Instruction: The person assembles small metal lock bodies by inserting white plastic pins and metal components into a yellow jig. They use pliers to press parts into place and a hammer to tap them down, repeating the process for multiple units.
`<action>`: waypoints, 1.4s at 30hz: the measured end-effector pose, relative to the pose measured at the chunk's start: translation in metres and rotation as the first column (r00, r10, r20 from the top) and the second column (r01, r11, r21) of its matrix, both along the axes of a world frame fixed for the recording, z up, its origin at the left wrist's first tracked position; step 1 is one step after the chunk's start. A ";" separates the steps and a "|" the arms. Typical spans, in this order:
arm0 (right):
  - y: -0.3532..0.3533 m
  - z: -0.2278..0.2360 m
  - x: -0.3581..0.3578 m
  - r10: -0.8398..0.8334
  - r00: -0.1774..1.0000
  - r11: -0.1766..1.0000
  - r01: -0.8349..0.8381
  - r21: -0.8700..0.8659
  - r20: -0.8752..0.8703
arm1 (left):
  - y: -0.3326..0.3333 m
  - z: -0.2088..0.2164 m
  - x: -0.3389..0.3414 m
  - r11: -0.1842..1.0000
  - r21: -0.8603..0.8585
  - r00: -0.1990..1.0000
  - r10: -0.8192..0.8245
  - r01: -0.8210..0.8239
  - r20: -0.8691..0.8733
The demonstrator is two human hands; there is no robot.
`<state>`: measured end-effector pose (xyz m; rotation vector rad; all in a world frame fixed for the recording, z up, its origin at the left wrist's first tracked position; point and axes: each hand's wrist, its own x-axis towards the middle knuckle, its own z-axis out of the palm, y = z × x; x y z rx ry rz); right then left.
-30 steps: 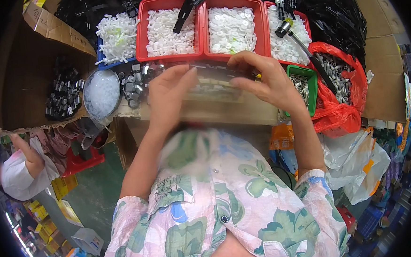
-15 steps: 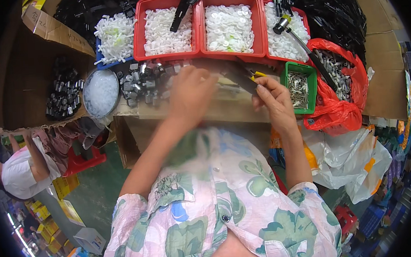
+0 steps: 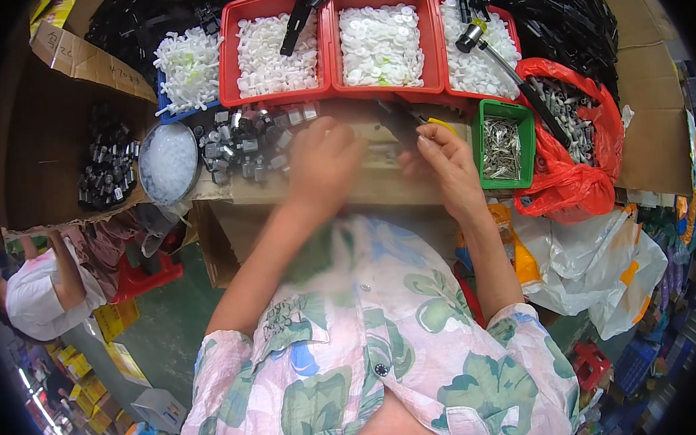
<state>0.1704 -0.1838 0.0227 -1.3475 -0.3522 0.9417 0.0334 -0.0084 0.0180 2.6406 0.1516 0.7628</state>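
My left hand (image 3: 325,167) is curled up and blurred over the front of the work surface, beside a heap of small metal-and-black parts (image 3: 241,144). Whatever its fingers may hold is hidden. To the right, my right hand (image 3: 452,167) pinches a long flat black piece (image 3: 396,123) between thumb and fingers; the piece is smeared by motion and slants up to the left. A yellow-handled tool (image 3: 440,124) lies just behind those fingers. Beside my right hand stands a green bin (image 3: 486,179) of thin metal pins.
Red bins (image 3: 278,97) of white plastic parts line the back, with a blue bin (image 3: 168,117) at their left. A round tub (image 3: 169,161) holds translucent pieces. A hammer (image 3: 519,83) rests across the right bin and a red bag (image 3: 569,192). Black parts (image 3: 567,21) pile up behind.
My right hand has shifted slightly left, with the black piece still in it. My left hand stays near the same place, blurred in both frames. The whole view has shifted a little.
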 end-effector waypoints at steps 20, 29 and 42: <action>0.019 0.032 0.001 0.226 0.905 0.974 -0.220 -0.056 0.362 | 0.010 0.034 -0.010 0.260 -0.956 0.987 0.121 -0.135 -0.107; 0.033 0.026 0.000 0.141 0.368 0.987 -0.127 -0.101 0.919 | 0.019 0.028 -0.019 0.270 -0.937 0.949 0.282 -0.220 -0.141; 0.044 0.009 -0.007 0.251 0.336 0.967 -0.134 -0.218 0.908 | 0.030 0.019 -0.035 0.577 -0.792 0.953 0.303 -0.199 -0.018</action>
